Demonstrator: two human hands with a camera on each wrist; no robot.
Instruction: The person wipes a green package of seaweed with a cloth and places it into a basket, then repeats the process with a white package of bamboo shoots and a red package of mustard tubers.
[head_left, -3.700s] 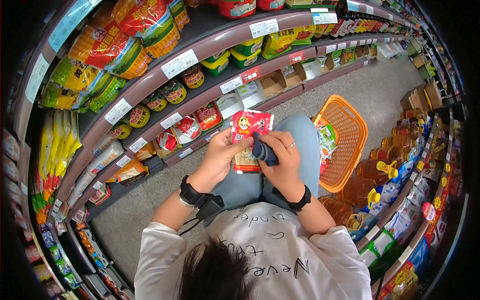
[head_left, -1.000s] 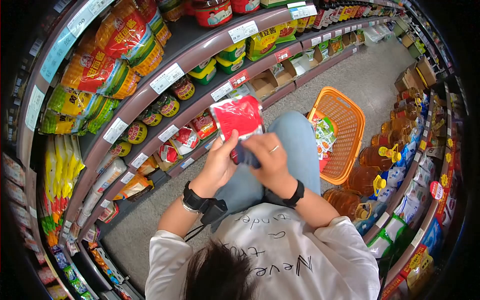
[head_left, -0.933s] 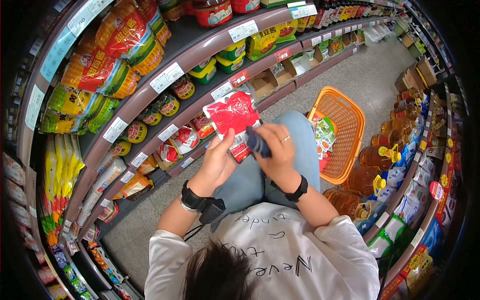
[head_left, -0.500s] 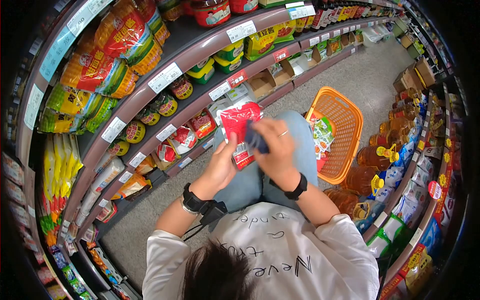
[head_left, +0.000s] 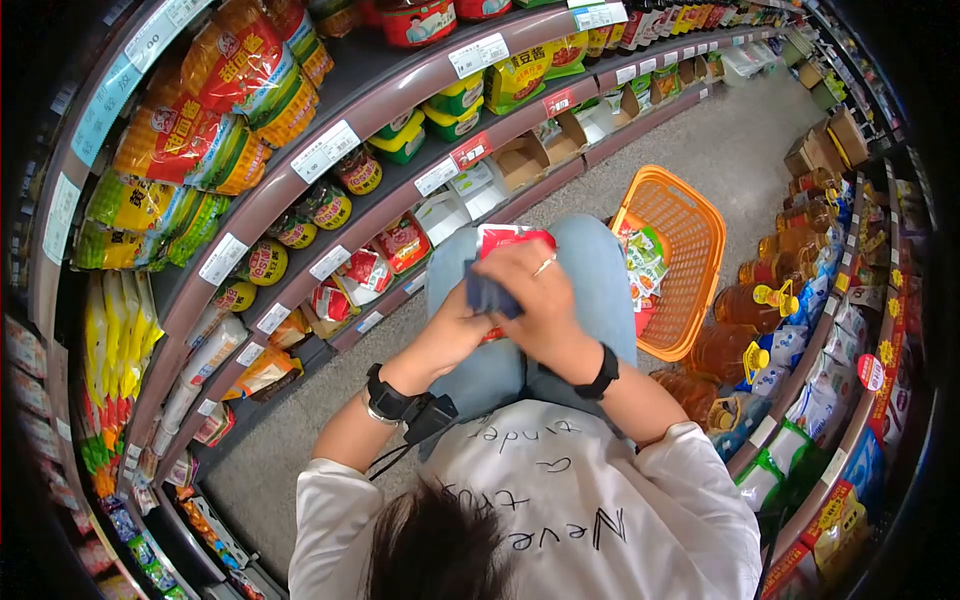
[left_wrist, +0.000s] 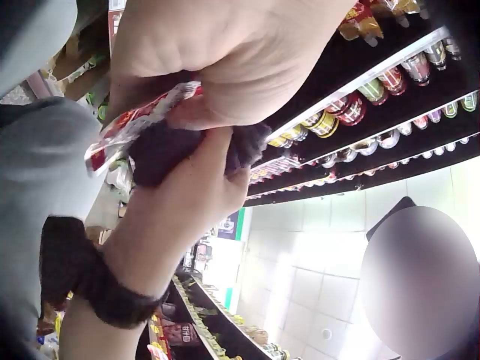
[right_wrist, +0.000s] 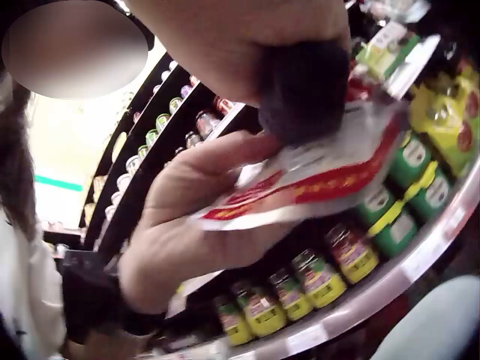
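My left hand [head_left: 450, 335] holds a flat red and silver food packet [head_left: 503, 237] above the lap. My right hand [head_left: 540, 300] grips a bunched dark navy cloth [head_left: 490, 293] against it, near the left thumb. The two hands overlap in the head view and cover most of the packet. Seen from the right wrist, the packet [right_wrist: 330, 180] lies tilted between the left fingers and thumb, with the cloth [right_wrist: 304, 90] pressed on its upper face. The left wrist view shows the cloth [left_wrist: 161, 154] bunched beside the packet's edge [left_wrist: 124, 135].
An orange basket [head_left: 690, 235] with several packets [head_left: 643, 262] stands on the floor right of the knees. Shelves of bagged sauces [head_left: 215, 110] and jars [head_left: 330, 207] curve along the left. Large oil bottles [head_left: 725, 355] line the right side.
The packet has been turned from its printed front to its red back, then lowered and tilted. The cloth in my right hand has moved over it, left to the left thumb.
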